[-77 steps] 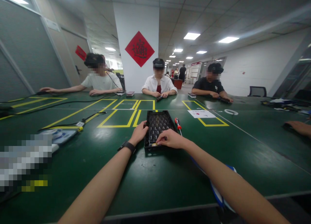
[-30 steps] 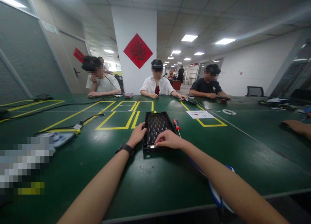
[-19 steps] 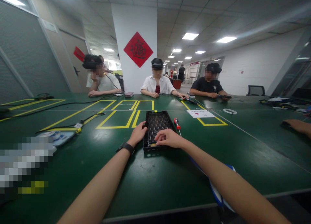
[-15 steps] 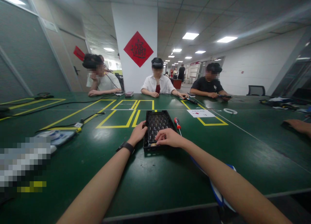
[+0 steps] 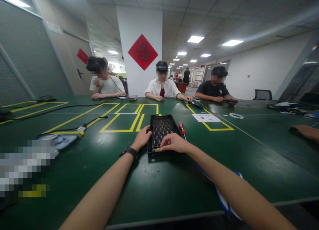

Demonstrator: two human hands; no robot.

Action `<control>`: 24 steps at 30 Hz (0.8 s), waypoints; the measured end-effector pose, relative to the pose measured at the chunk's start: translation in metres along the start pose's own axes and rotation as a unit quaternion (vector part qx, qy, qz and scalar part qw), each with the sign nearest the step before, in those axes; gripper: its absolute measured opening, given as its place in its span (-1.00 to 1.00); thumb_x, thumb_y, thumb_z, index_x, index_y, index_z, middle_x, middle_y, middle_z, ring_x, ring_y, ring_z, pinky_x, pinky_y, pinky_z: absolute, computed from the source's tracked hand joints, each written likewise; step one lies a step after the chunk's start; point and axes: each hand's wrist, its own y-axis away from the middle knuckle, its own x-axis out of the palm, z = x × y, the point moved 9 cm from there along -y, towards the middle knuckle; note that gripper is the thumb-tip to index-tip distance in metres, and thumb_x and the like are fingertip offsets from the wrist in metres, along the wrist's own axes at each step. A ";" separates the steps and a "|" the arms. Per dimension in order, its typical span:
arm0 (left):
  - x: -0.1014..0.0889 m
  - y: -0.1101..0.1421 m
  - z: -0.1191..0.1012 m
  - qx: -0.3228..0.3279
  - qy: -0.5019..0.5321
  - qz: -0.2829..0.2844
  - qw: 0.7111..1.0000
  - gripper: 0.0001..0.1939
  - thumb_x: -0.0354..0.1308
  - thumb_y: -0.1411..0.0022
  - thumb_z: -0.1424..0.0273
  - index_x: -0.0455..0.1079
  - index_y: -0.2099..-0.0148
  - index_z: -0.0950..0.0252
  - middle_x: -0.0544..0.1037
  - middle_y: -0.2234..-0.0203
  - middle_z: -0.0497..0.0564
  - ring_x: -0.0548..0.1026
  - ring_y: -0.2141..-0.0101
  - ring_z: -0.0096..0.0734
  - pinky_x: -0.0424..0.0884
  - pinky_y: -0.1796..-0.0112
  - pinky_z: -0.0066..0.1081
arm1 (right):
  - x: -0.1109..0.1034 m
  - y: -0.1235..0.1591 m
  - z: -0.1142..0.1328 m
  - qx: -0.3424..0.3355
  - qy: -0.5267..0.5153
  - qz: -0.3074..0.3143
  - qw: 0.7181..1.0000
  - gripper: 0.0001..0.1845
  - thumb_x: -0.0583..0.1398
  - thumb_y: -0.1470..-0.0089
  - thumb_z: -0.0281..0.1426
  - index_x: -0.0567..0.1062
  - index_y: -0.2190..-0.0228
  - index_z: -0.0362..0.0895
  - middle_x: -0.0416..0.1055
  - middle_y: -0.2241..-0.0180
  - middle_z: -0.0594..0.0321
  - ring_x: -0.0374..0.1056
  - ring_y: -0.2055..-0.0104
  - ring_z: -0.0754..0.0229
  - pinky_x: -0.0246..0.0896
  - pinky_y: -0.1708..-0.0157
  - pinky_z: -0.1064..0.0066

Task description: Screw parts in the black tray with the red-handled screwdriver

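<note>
A black rectangular tray-like casing (image 5: 161, 127) with a ribbed inside lies on the green table (image 5: 154, 186) in front of me. My left hand (image 5: 142, 137), with a black watch on the wrist, grips the casing's left edge. My right hand (image 5: 174, 143) rests on its near right corner, fingers curled and pinched over a small part that I cannot make out. A red-handled screwdriver (image 5: 182, 127) lies just right of the casing.
Three people sit across the table; another person's hand (image 5: 306, 131) rests at the right edge. Yellow tape boxes (image 5: 124, 122), black cables (image 5: 74, 127), a white paper (image 5: 205, 117), a tape ring (image 5: 236, 115) and a blue-white item (image 5: 225, 203) under my right forearm lie about.
Both hands stay on the casing with only slight finger shifts. The person at the far left pulled an outstretched arm back; the middle person reached an arm out to the right.
</note>
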 end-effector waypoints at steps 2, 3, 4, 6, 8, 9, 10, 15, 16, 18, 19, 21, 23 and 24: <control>0.000 0.000 0.000 0.003 -0.002 0.001 1.000 -0.45 -0.02 -0.05 0.38 0.15 -0.13 0.34 0.34 -0.01 0.12 0.31 0.02 -0.26 0.20 0.02 -0.32 | -0.001 0.000 0.000 0.001 0.007 -0.011 1.000 -0.71 0.25 0.19 -0.25 0.54 0.44 -0.21 0.44 0.49 0.24 0.19 0.49 0.36 0.04 0.48 0.52; 0.000 0.000 0.000 0.004 -0.003 0.001 1.000 -0.45 -0.01 -0.04 0.38 0.15 -0.13 0.34 0.32 -0.02 0.12 0.30 0.01 -0.25 0.19 0.01 -0.31 | -0.001 0.000 -0.001 0.003 0.009 -0.012 1.000 -0.71 0.25 0.19 -0.24 0.54 0.43 -0.22 0.44 0.49 0.24 0.18 0.50 0.36 0.03 0.49 0.52; 0.000 0.000 0.000 0.004 -0.003 0.000 1.000 -0.45 -0.02 -0.04 0.39 0.15 -0.13 0.34 0.31 -0.04 0.11 0.30 0.00 -0.25 0.18 0.00 -0.31 | 0.000 0.000 -0.001 0.005 0.009 -0.011 1.000 -0.70 0.25 0.19 -0.24 0.55 0.43 -0.22 0.44 0.49 0.23 0.18 0.51 0.36 0.02 0.50 0.52; 0.000 0.001 -0.002 0.001 -0.002 -0.001 1.000 -0.45 -0.03 -0.04 0.42 0.15 -0.13 0.33 0.30 -0.05 0.10 0.30 0.00 -0.25 0.17 -0.01 -0.30 | 0.001 0.000 -0.002 0.007 0.006 -0.006 1.000 -0.70 0.24 0.17 -0.24 0.55 0.43 -0.22 0.45 0.49 0.22 0.18 0.52 0.36 0.02 0.50 0.52; -0.002 0.003 -0.004 -0.005 0.000 -0.004 1.000 -0.47 -0.04 -0.04 0.45 0.17 -0.12 0.32 0.31 -0.04 0.09 0.30 0.00 -0.26 0.17 -0.01 -0.29 | 0.002 -0.001 -0.001 0.005 0.008 -0.004 1.000 -0.70 0.23 0.16 -0.25 0.55 0.42 -0.22 0.45 0.49 0.23 0.18 0.52 0.36 0.02 0.50 0.53; -0.003 0.003 -0.006 -0.009 0.002 -0.006 1.000 -0.47 -0.04 -0.03 0.46 0.18 -0.11 0.31 0.32 -0.03 0.08 0.30 0.00 -0.25 0.17 -0.02 -0.29 | 0.002 0.000 -0.001 0.004 0.011 -0.003 1.000 -0.71 0.23 0.16 -0.25 0.55 0.42 -0.22 0.45 0.50 0.23 0.19 0.52 0.36 0.02 0.51 0.53; -0.004 0.004 -0.007 -0.011 0.003 -0.009 1.000 -0.48 -0.04 -0.03 0.47 0.19 -0.10 0.31 0.33 -0.03 0.07 0.29 -0.01 -0.25 0.16 -0.02 -0.29 | 0.002 0.000 -0.001 0.002 0.014 -0.002 1.000 -0.71 0.23 0.16 -0.25 0.55 0.42 -0.22 0.45 0.50 0.23 0.19 0.53 0.36 0.02 0.51 0.53; -0.008 0.008 -0.016 -0.011 0.011 -0.013 1.000 -0.48 -0.04 -0.03 0.46 0.20 -0.10 0.31 0.35 -0.01 0.07 0.29 -0.01 -0.25 0.15 -0.03 -0.28 | 0.001 0.000 0.000 0.002 0.026 -0.003 1.000 -0.70 0.23 0.16 -0.24 0.55 0.42 -0.21 0.45 0.49 0.23 0.20 0.51 0.36 0.05 0.49 0.53; -0.008 0.009 -0.017 -0.011 0.011 -0.012 1.000 -0.48 -0.04 -0.04 0.46 0.19 -0.10 0.32 0.35 -0.01 0.07 0.29 -0.01 -0.25 0.15 -0.03 -0.28 | 0.000 0.000 0.000 0.002 0.026 -0.004 1.000 -0.70 0.23 0.16 -0.24 0.55 0.42 -0.21 0.45 0.48 0.23 0.21 0.51 0.35 0.06 0.48 0.52; -0.009 0.010 -0.018 -0.012 0.009 -0.011 1.000 -0.48 -0.05 -0.04 0.45 0.18 -0.11 0.33 0.34 -0.01 0.08 0.29 -0.01 -0.25 0.15 -0.03 -0.28 | 0.001 -0.001 0.000 -0.001 0.023 -0.004 1.000 -0.70 0.23 0.16 -0.23 0.55 0.42 -0.21 0.46 0.47 0.22 0.22 0.49 0.35 0.07 0.47 0.52; -0.008 0.010 -0.018 -0.013 0.007 -0.009 1.000 -0.47 -0.06 -0.04 0.45 0.17 -0.12 0.34 0.34 -0.02 0.09 0.29 -0.01 -0.24 0.16 -0.03 -0.28 | 0.002 -0.002 0.000 -0.003 0.020 -0.004 1.000 -0.70 0.23 0.17 -0.23 0.55 0.42 -0.21 0.46 0.46 0.22 0.22 0.49 0.35 0.07 0.47 0.53; -0.007 0.010 -0.017 -0.015 0.007 -0.006 1.000 -0.46 -0.06 -0.05 0.45 0.14 -0.13 0.35 0.34 -0.02 0.11 0.31 0.00 -0.23 0.17 -0.01 -0.27 | 0.004 -0.002 -0.002 -0.001 0.007 0.003 1.000 -0.66 0.24 0.18 -0.22 0.55 0.38 -0.21 0.46 0.46 0.21 0.21 0.51 0.35 0.06 0.49 0.53; -0.005 0.009 -0.015 -0.013 0.007 0.000 1.000 -0.45 -0.07 -0.05 0.44 0.12 -0.15 0.35 0.34 -0.02 0.12 0.32 0.01 -0.23 0.18 0.00 -0.27 | 0.006 -0.003 -0.006 0.008 -0.005 0.009 1.000 -0.61 0.25 0.20 -0.21 0.54 0.33 -0.22 0.47 0.45 0.20 0.19 0.52 0.36 0.05 0.51 0.53; -0.004 0.009 -0.014 -0.012 0.006 0.002 1.000 -0.44 -0.07 -0.05 0.44 0.11 -0.15 0.35 0.33 -0.02 0.12 0.32 0.01 -0.23 0.18 0.00 -0.27 | 0.006 -0.003 -0.007 0.012 -0.010 0.008 1.000 -0.59 0.25 0.20 -0.21 0.53 0.30 -0.22 0.47 0.45 0.19 0.19 0.52 0.35 0.05 0.51 0.52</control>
